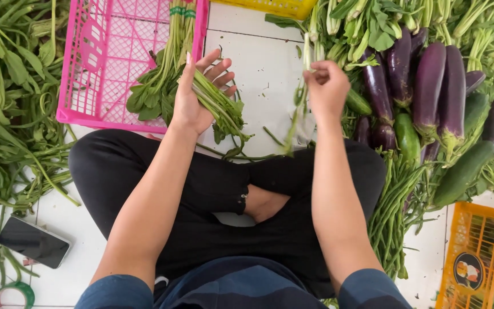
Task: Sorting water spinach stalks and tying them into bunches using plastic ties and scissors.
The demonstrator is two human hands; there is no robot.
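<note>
green leafy stalks [218, 106] in hands [192, 100]

— What colours sit by the left hand [192, 100]?
— Green leafy stems [218, 106] in its palm, a pink lattice crate [107, 63] just beyond.
— And beside the right hand [327, 88]?
— Glossy purple aubergines [427, 86], dark green cucumbers [464, 171].
</note>
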